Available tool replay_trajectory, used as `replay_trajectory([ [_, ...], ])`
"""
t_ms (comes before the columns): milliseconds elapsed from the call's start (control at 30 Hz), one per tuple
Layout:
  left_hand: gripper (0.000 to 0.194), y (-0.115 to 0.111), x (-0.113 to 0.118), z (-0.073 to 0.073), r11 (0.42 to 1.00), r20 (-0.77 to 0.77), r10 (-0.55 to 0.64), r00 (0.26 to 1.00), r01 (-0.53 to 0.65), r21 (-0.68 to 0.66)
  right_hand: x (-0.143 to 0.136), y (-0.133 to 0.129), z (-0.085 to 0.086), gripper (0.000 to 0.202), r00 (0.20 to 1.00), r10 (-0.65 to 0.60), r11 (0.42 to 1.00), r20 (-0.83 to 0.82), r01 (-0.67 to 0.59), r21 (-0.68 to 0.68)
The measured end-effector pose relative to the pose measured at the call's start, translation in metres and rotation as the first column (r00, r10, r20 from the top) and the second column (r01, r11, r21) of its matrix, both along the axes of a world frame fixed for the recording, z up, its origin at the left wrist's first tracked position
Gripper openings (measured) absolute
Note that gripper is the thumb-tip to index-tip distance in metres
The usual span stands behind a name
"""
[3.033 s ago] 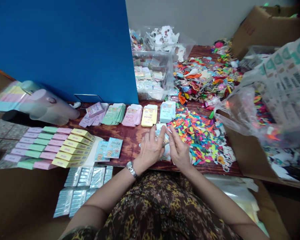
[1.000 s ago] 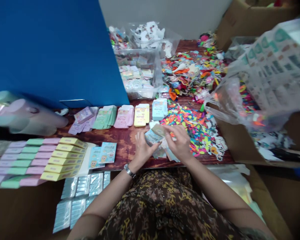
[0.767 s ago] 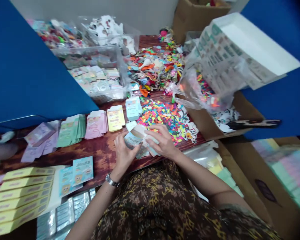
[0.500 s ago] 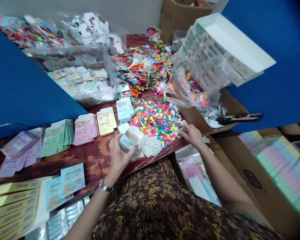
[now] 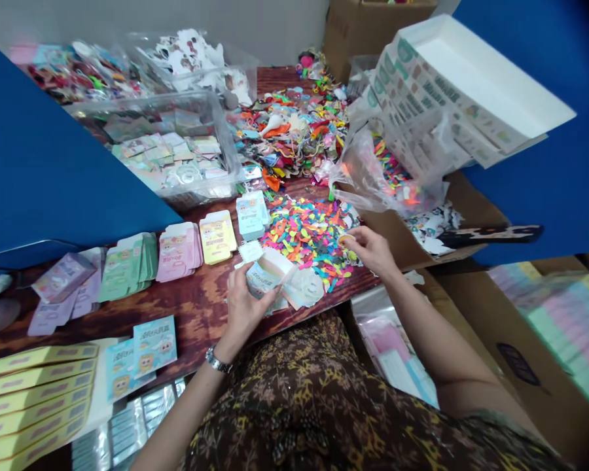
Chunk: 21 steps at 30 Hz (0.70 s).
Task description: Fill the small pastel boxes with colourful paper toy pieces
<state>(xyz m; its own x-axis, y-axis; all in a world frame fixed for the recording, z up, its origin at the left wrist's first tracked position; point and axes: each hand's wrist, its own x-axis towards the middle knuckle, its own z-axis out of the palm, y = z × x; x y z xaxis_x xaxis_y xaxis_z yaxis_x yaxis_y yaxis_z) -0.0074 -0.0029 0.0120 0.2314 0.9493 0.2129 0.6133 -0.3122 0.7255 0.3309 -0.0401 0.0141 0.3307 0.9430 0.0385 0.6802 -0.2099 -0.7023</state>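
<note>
My left hand [image 5: 248, 297] is wrapped round a small light-blue printed carton [image 5: 262, 278], whose top is open and tilted toward the pile. Over the pile's right side, my right hand [image 5: 370, 248] pinches a small round yellow-and-white piece [image 5: 345, 240], too small to name. Beneath and beside it spreads a heap of small bright plastic pieces [image 5: 304, 232] in pink, yellow, orange and blue. A pale printed sheet or packet [image 5: 304, 288] lies against the carton's right side. What is inside the carton cannot be made out.
Flattened cartons stand in a row: blue [image 5: 252, 214], yellow [image 5: 217, 237], pink [image 5: 179, 252], green [image 5: 130, 265] and purple [image 5: 65, 284]. Behind are a clear bin [image 5: 230, 147] of packets and a mixed trinket heap [image 5: 294, 134]. A cardboard box [image 5: 485, 216] stands at right.
My right hand has lifted from the pile's right edge and moved left, now with a small round piece in its fingertips. My left hand still holds the carton. The view has shifted slightly.
</note>
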Motion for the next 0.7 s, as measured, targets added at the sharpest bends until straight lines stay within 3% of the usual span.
replay_trajectory([
  [67, 0.062, -0.001, 0.002, 0.001, 1.0, 0.002, -0.018, 1.0, 0.018, 0.018, -0.018, 0.019, -0.001, 0.038, 0.984, 0.161, 0.985, 0.077, -0.155, -0.074],
  [133, 0.062, -0.003, 0.003, 0.002, 0.999, 0.001, -0.032, 1.0, 0.032, 0.03, -0.035, 0.035, -0.008, 0.039, 0.92, 0.293, 0.95, 0.26, -0.248, -0.191],
  [200, 0.063, -0.005, 0.004, 0.003, 0.998, -0.006, -0.045, 0.999, 0.045, 0.039, -0.046, 0.046, -0.015, 0.033, 0.849, 0.354, 0.926, 0.392, -0.26, -0.274],
  [300, 0.064, -0.006, 0.002, 0.001, 0.996, -0.029, -0.066, 0.997, 0.068, 0.065, -0.051, 0.051, -0.016, 0.025, 0.82, 0.364, 0.922, 0.441, -0.251, -0.294],
  [400, 0.064, -0.005, 0.001, -0.003, 0.994, -0.078, -0.059, 0.995, 0.066, 0.091, -0.046, 0.049, 0.001, 0.025, 0.833, 0.341, 0.938, 0.436, -0.273, -0.212],
  [500, 0.064, -0.004, 0.005, -0.005, 0.992, -0.143, -0.051, 0.988, 0.067, 0.11, -0.047, 0.047, 0.031, 0.023, 0.878, 0.401, 0.916, 0.262, -0.388, -0.102],
  [600, 0.066, -0.003, 0.013, -0.002, 0.987, -0.195, -0.073, 0.978, 0.098, 0.125, -0.063, 0.048, 0.057, 0.024, 0.803, 0.593, 0.804, 0.056, -0.589, -0.075],
  [700, 0.069, -0.003, 0.018, 0.005, 0.981, -0.247, -0.11, 0.963, 0.145, 0.128, -0.09, 0.051, 0.069, 0.018, 0.674, 0.726, 0.687, 0.133, -0.706, -0.17],
])
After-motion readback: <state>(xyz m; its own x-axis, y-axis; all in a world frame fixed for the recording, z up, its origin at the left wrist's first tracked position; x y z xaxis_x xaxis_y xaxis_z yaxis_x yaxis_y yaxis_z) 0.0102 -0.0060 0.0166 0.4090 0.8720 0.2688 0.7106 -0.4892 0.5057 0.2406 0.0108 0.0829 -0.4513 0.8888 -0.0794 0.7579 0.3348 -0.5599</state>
